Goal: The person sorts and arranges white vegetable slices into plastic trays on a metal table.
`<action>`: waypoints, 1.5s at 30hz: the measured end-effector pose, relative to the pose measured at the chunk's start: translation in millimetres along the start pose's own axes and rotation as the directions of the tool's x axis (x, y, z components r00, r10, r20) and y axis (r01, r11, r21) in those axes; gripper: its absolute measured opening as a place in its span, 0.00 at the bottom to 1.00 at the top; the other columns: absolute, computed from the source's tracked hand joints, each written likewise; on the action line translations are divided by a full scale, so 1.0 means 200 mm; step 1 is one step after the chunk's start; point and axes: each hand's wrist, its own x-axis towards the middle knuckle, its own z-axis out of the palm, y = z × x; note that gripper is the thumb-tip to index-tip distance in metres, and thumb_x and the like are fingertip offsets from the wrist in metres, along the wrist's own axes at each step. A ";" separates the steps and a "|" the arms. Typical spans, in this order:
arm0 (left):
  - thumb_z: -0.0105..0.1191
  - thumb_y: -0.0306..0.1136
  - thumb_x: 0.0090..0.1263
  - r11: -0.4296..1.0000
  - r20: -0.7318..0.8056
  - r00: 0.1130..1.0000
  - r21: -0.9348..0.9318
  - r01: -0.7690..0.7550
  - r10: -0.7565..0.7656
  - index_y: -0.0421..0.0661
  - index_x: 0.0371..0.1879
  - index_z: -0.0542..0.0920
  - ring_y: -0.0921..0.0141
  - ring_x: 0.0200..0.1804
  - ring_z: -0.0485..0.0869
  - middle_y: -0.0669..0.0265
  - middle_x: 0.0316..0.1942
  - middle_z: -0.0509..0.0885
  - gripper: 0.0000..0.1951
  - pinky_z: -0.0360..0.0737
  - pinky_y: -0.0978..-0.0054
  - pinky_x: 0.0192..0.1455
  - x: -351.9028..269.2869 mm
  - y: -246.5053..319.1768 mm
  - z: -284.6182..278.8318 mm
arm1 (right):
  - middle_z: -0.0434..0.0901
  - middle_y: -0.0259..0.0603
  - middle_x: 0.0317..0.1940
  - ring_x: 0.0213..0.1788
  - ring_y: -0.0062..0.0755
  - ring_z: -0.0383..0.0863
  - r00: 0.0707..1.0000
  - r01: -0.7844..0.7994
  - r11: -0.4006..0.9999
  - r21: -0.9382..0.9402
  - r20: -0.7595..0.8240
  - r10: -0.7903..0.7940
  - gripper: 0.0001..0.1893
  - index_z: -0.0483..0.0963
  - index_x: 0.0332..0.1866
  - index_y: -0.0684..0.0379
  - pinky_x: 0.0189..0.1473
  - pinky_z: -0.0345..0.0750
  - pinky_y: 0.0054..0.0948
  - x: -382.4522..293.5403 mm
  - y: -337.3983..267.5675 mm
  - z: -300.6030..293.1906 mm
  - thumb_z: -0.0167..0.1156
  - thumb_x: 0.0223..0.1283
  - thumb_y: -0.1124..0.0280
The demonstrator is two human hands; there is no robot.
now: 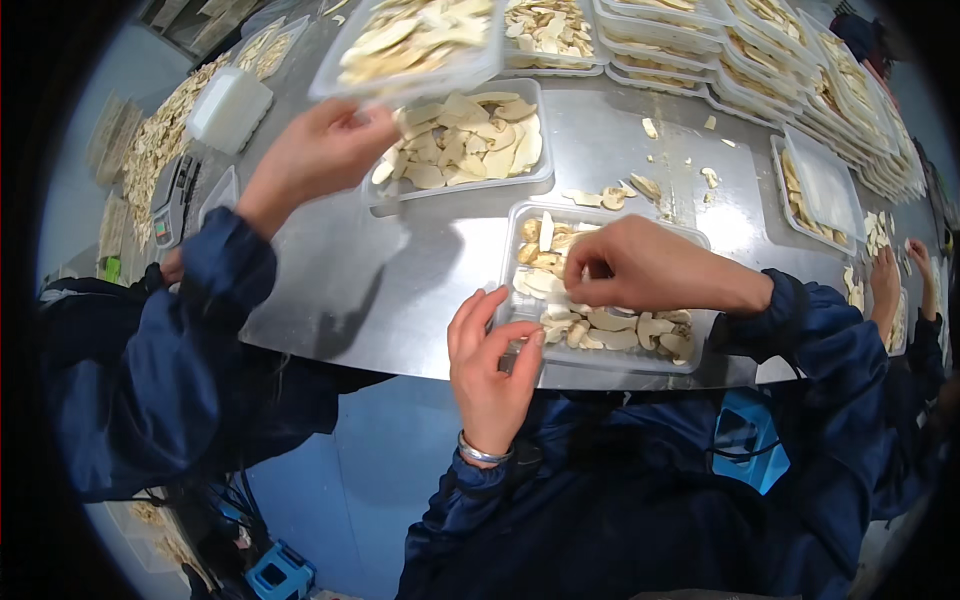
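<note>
A clear plastic tray (pixel 626 364) lies on the steel table before me, holding rows of dried mushroom slices (pixel 613 330). My right hand (pixel 630 262) is over the tray's upper middle, thumb and forefinger bent towards each other; whether a slice is between them cannot be made out. My left hand (pixel 491 360) is at the tray's left edge with its fingers spread and bent, and I see nothing in it. The hand hides part of the tray's left side. Loose slices (pixel 613 196) lie on the steel just beyond the tray.
A co-worker's hand (pixel 322 154) reaches in from the left beside a filled tray (pixel 544 169) and a blurred raised tray (pixel 420 86). Stacked trays (pixel 660 71) stand at the back right. A half-covered tray (pixel 817 187) and another person's hands (pixel 885 281) are at right.
</note>
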 end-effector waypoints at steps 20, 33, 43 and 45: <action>0.59 0.22 0.61 0.997 -0.158 0.987 0.073 0.029 -0.017 0.42 0.36 0.84 0.55 0.59 0.77 0.57 0.54 0.81 0.06 0.74 0.62 0.60 -0.01 -0.08 -0.10 | 0.82 0.45 0.27 0.30 0.47 0.82 0.908 -0.274 0.831 -0.484 -0.416 0.057 0.10 0.77 0.32 0.61 0.35 0.78 0.37 0.09 0.46 -0.24 0.66 0.51 0.65; 0.59 0.23 0.63 0.996 -0.156 0.987 0.074 0.043 -0.031 0.42 0.37 0.85 0.59 0.57 0.79 0.57 0.53 0.82 0.06 0.76 0.67 0.57 -0.03 -0.11 -0.14 | 0.78 0.47 0.33 0.32 0.48 0.83 0.911 0.321 0.778 -0.540 -0.050 -0.410 0.07 0.75 0.35 0.61 0.33 0.80 0.41 0.13 -0.02 0.27 0.62 0.51 0.73; 0.59 0.25 0.62 0.978 0.018 0.998 0.200 -0.068 0.066 0.45 0.41 0.86 0.52 0.67 0.69 0.53 0.63 0.75 0.09 0.69 0.59 0.66 0.00 -0.07 -0.08 | 0.84 0.48 0.31 0.34 0.51 0.83 0.930 -0.075 0.827 -0.557 -0.338 -0.144 0.07 0.82 0.37 0.59 0.39 0.78 0.42 0.18 0.31 -0.27 0.58 0.58 0.72; 0.59 0.25 0.62 0.979 0.028 0.997 0.189 -0.071 0.067 0.45 0.42 0.86 0.52 0.68 0.69 0.53 0.63 0.75 0.10 0.69 0.59 0.66 -0.01 -0.08 -0.06 | 0.84 0.47 0.32 0.35 0.50 0.83 0.948 -0.159 0.833 -0.529 -0.317 -0.021 0.08 0.82 0.37 0.59 0.39 0.78 0.41 0.16 0.37 -0.29 0.59 0.57 0.70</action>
